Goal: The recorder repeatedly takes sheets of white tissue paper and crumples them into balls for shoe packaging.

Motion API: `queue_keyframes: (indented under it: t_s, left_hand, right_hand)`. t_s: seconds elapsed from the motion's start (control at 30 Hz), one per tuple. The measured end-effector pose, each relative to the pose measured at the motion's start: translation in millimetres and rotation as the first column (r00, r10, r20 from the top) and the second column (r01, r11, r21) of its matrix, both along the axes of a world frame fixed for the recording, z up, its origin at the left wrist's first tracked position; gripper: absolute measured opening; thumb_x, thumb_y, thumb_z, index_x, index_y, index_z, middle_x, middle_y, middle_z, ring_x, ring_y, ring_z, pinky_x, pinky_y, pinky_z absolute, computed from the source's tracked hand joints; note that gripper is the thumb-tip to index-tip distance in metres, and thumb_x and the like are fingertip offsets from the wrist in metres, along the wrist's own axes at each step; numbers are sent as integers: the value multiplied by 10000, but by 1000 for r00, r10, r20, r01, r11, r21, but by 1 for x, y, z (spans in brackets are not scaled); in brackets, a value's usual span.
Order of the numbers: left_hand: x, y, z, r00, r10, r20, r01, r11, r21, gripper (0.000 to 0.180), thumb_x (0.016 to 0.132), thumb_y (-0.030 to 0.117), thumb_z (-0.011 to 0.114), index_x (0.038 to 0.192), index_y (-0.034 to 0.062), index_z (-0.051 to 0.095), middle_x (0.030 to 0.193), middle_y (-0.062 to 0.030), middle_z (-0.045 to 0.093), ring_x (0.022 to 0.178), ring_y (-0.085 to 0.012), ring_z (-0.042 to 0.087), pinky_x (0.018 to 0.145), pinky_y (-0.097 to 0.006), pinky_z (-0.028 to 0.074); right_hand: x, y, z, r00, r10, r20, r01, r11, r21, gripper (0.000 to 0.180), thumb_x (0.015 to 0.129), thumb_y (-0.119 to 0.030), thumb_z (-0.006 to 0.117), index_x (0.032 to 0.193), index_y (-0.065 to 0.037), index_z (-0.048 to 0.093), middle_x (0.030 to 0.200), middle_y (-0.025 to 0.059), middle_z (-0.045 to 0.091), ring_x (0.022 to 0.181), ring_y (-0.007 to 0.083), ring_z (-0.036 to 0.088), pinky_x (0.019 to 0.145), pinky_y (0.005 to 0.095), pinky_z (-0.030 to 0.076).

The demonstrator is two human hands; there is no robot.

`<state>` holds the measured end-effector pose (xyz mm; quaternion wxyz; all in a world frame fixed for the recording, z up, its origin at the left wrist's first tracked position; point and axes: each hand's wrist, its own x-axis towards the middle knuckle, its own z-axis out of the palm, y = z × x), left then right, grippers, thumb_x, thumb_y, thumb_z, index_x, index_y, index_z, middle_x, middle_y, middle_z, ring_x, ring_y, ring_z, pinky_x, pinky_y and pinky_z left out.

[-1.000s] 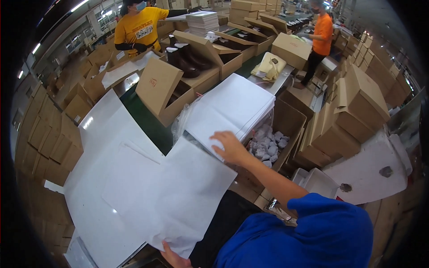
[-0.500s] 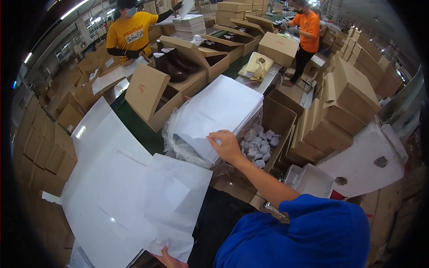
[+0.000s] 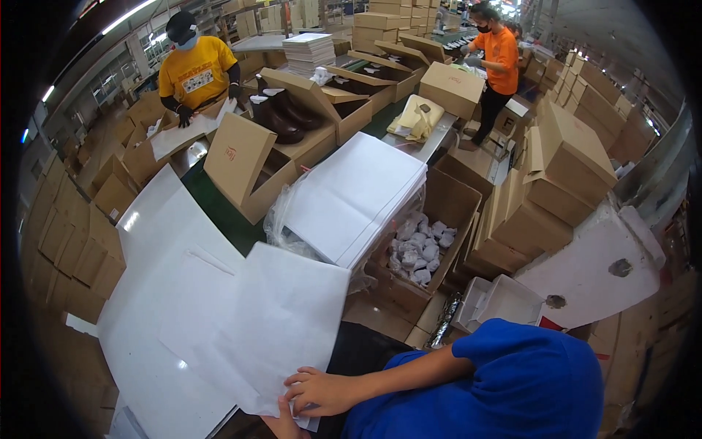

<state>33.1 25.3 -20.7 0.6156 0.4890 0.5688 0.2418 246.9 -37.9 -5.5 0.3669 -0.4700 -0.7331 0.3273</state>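
**Both my hands back at the near edge of the sheet**

A second ago my right hand (image 3: 322,391) was stretched out to the stack of white paper (image 3: 351,197) in its plastic wrap; now it has come back close to my body and rests on the lower edge of a loose white sheet (image 3: 270,322). Its fingers (image 3: 300,380) are curled and pinch the sheet's near corner. My left hand (image 3: 281,426) sits just under it, mostly hidden by the paper, so I cannot tell its grip. The sheet lies flat on the big white board (image 3: 157,241), beside the stack.
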Motion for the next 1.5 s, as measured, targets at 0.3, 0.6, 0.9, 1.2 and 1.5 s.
queue_keyframes:
  t_s: [0.3,0.6,0.9,1.2,1.5]
  left_hand:
    - [-10,0,35,869,459,183,-455,888,-70,653,1143,188,683,1715,-2,433,1659,-259,570,1389,-426,649,1123,-527,571]
    - [-10,-9,26,883,448,141,-454,891,16,657,1081,125,777,1663,-15,504,1629,-253,605,1370,-387,670,1098,-468,583]
    - [5,-11,26,895,407,181,-410,912,-18,699,1094,98,744,1709,1,427,1661,-261,566,1396,-408,643,1136,-501,577]
    - [33,17,24,930,364,55,-360,930,-77,753,1175,369,640,1769,34,322,1702,-258,516,1421,-416,633,1112,-534,597]
    - [2,-5,2,992,69,104,-80,992,96,695,1170,146,637,1761,5,301,1707,-249,523,1453,-379,608,1209,-503,506]
  right_hand:
    - [243,68,-23,602,-797,57,756,591,281,353,1020,-235,797,1345,-99,768,1409,184,743,1357,386,646,1195,495,506]
    - [337,54,-75,352,-913,207,812,407,417,277,944,-245,856,1198,-134,866,1335,146,817,1273,401,684,1161,507,515]
    - [259,48,-13,261,-964,-46,883,219,415,86,940,-100,789,995,-35,778,1186,145,827,1152,398,722,1041,517,532]
    - [66,23,-10,806,-558,-195,578,813,65,112,1021,-178,794,1085,-88,774,1658,174,615,1589,453,481,1363,574,307]
    - [8,9,-14,999,39,15,-38,997,-60,276,975,-180,814,1241,-128,767,1824,185,332,1638,492,368,1298,633,366]
